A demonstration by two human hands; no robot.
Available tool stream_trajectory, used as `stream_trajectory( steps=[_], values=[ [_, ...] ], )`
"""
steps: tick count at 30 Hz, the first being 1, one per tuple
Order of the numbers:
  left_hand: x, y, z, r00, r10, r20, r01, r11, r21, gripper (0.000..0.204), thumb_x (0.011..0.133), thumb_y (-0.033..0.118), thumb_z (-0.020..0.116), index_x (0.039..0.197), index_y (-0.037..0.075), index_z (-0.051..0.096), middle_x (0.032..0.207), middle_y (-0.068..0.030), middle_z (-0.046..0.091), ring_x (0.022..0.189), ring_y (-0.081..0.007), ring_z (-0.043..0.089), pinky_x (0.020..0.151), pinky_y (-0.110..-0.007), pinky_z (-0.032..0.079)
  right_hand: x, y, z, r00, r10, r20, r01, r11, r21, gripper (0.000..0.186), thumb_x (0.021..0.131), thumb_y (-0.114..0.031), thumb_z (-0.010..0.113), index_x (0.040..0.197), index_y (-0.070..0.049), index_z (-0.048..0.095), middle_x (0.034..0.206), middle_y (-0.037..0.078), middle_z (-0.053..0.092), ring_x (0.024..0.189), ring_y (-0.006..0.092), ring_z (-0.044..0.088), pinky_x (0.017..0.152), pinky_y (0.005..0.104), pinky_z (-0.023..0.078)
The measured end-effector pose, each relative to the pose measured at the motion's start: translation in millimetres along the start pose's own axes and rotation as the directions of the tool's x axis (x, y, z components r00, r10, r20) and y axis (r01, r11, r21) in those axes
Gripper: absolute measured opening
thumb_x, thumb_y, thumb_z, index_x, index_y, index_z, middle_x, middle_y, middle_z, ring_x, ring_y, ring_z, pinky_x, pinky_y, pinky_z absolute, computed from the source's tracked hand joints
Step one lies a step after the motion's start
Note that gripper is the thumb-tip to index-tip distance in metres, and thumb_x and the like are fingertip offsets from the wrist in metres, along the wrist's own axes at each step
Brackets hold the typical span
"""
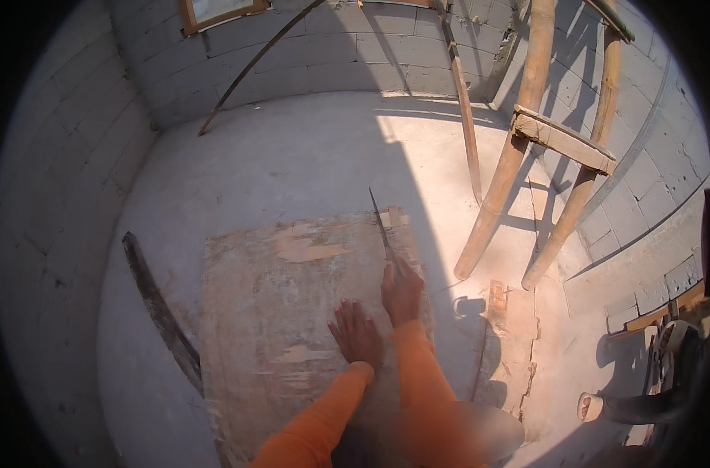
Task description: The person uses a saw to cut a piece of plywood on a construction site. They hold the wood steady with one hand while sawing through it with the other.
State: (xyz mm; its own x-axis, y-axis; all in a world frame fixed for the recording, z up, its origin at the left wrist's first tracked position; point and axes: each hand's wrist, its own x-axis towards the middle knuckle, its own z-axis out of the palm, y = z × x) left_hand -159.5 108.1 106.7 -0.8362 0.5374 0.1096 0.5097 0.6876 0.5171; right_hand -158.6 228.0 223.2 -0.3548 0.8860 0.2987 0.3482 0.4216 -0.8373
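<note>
My left hand point(356, 334) lies flat on a worn, stained plywood sheet point(253, 304), its fingers spread. In my right hand point(402, 292) is the handle of a handsaw point(379, 216), my fingers wrapped round it. The narrow dark blade points away from me and crosses the sheet's far edge near its right corner. Its teeth are too small to make out, and my fist hides most of the handle. Both my forearms wear orange sleeves.
A bamboo ladder point(499, 195) leans at the right, with a thin pole point(464, 117) beside it. A dark weathered plank point(160, 312) lies left of the sheet, a jagged wood strip point(519, 351) right. Another person's foot point(591, 407) shows at lower right. Grey block walls point(292, 54) surround the floor.
</note>
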Motion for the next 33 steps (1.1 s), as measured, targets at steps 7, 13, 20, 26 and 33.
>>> stream_trajectory(
  steps=[7,13,20,26,33],
  values=[
    [6.1,1.1,16.2,0.997,-0.037,0.068,0.028,0.991,0.132,0.059,0.11,0.041,0.035,0.162,0.016,0.038,0.174,-0.0119,0.021,0.162,-0.0361,0.011,0.127,-0.064,0.003,5.0,18.9,7.2,1.0,0.006,0.02,-0.002,0.986,-0.169,0.039,0.098,-0.019,0.063,0.122,0.011,0.069,0.104,0.034,0.072,0.101,0.0481,0.071,0.09,0.0495,0.056],
    [7.2,8.8,4.2,0.975,-0.211,0.063,0.193,0.957,0.215,0.064,0.107,0.048,0.036,0.164,0.02,0.035,0.175,-0.0142,0.018,0.161,-0.0424,0.007,0.126,-0.066,-0.001,2.8,2.7,7.2,0.999,0.04,0.026,-0.037,0.995,-0.092,0.039,0.099,-0.02,0.063,0.123,0.01,0.069,0.103,0.035,0.071,0.1,0.0482,0.071,0.089,0.0491,0.057],
    [27.5,9.2,-10.5,0.936,-0.261,0.236,0.21,0.953,0.22,0.065,0.104,0.048,0.042,0.162,0.019,0.038,0.171,-0.0185,0.023,0.16,-0.0454,0.007,0.126,-0.067,0.001,10.5,4.0,8.5,0.999,0.011,0.036,-0.007,0.995,-0.098,0.036,0.099,-0.018,0.063,0.122,0.009,0.069,0.1,0.034,0.072,0.094,0.0472,0.073,0.082,0.0484,0.058],
    [106.0,-24.2,-4.4,0.984,0.05,0.173,-0.079,0.983,0.166,0.064,0.107,0.05,0.037,0.165,0.023,0.032,0.175,-0.0067,0.018,0.162,-0.038,0.004,0.126,-0.066,-0.004,5.9,-2.7,7.8,1.0,-0.014,0.022,0.017,0.992,-0.125,0.033,0.097,-0.015,0.064,0.119,0.01,0.07,0.1,0.032,0.072,0.094,0.0467,0.072,0.083,0.0476,0.057],
    [109.8,-27.6,7.5,0.977,0.044,0.211,-0.089,0.974,0.209,0.066,0.107,0.055,0.032,0.166,0.025,0.03,0.176,-0.0015,0.016,0.163,-0.033,0.001,0.126,-0.065,-0.007,2.2,1.6,13.7,0.999,-0.039,0.013,0.04,0.991,-0.124,0.036,0.098,-0.016,0.063,0.12,0.011,0.069,0.099,0.033,0.073,0.091,0.0468,0.073,0.083,0.0486,0.057]
  ],
)
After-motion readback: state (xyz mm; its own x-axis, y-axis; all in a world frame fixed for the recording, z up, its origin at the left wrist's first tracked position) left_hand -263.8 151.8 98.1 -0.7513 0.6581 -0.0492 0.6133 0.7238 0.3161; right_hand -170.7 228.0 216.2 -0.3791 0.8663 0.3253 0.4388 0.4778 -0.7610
